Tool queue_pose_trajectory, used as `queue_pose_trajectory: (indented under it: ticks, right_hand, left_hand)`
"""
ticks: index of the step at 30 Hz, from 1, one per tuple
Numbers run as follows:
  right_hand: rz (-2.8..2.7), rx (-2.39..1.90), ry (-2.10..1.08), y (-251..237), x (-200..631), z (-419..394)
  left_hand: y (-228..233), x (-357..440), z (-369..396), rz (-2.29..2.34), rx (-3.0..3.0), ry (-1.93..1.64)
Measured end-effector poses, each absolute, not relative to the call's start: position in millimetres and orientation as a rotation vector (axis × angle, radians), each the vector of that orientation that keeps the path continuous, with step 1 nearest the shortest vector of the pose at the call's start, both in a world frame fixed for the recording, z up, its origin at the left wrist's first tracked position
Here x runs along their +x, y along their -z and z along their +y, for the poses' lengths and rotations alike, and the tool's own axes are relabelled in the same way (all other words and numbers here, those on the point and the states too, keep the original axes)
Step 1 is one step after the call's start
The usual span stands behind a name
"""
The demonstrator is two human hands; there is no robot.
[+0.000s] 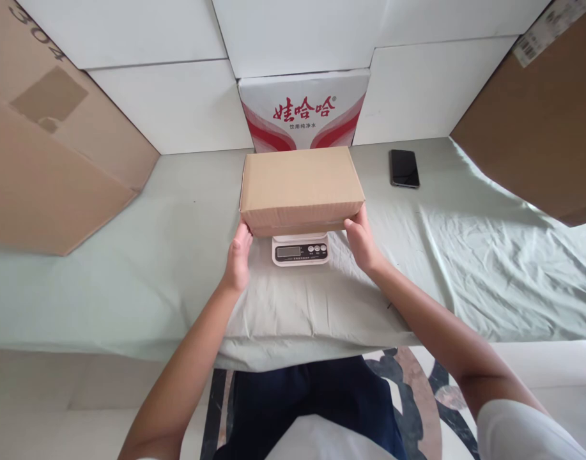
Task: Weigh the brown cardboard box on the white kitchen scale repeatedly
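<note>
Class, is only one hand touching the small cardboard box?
No, the left hand and right hand hold opposite sides of the small cardboard box.

A brown cardboard box (302, 182), closed, its length roughly parallel to the front edge of the bench (130, 287), hides the back of a white scale (300, 260) midway between front and back edges; I can't see whether they touch.

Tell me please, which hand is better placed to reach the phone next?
Probably the right hand: the phone lies on its side of the held box, while the left hand holds the opposite end.
</note>
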State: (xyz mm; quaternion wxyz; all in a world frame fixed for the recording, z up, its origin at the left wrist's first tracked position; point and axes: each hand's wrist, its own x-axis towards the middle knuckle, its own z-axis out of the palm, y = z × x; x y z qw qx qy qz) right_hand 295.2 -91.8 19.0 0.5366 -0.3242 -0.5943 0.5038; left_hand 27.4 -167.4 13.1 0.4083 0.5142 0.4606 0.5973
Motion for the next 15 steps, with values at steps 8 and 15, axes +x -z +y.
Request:
queue_pose_trajectory:
  ticks: [8, 15]
  right_hand:
    - [-1.377, -0.815, -1.213, -21, 297, -93]
    - [-1.248, -0.932, -1.037, -44, 329, -85]
  left_hand:
    - [-19, 26, -166, 1.166, 1.328, -1.565]
    - [-20, -8, -165, 1.312, 1.223, -1.736]
